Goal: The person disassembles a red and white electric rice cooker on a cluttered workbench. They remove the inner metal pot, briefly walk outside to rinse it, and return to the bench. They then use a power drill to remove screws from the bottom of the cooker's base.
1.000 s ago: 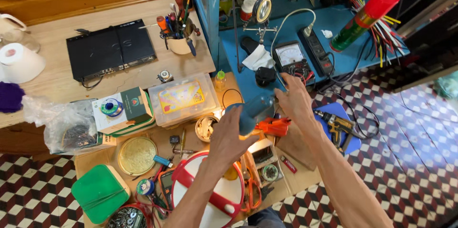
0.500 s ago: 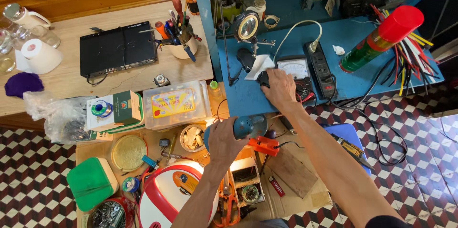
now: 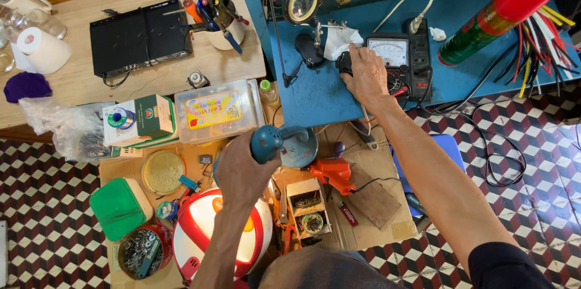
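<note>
My left hand (image 3: 241,171) grips a blue, round-headed tool (image 3: 284,144) over a cluttered low bench. An orange glue gun (image 3: 331,173) lies just right of it, untouched. My right hand (image 3: 365,73) reaches far onto the blue table (image 3: 315,98) and rests on a black object (image 3: 344,62) beside an analog multimeter (image 3: 396,59); its fingers curl over that object, which is mostly hidden. A magnifier on a stand (image 3: 302,2) and a crumpled white tissue (image 3: 339,39) sit just left of this hand.
A red-capped green spray can (image 3: 499,13) and a bundle of coloured wires (image 3: 544,29) lie at right. A black box (image 3: 138,35), a cup of tools (image 3: 221,19), a clear plastic case (image 3: 216,110), a green lid (image 3: 120,207), a tin of screws (image 3: 142,251) and a red-and-white dome (image 3: 215,234) crowd the left.
My right hand left the orange glue gun and reached up to the multimeter on the blue table. My left hand stayed near the bench with the blue tool.
</note>
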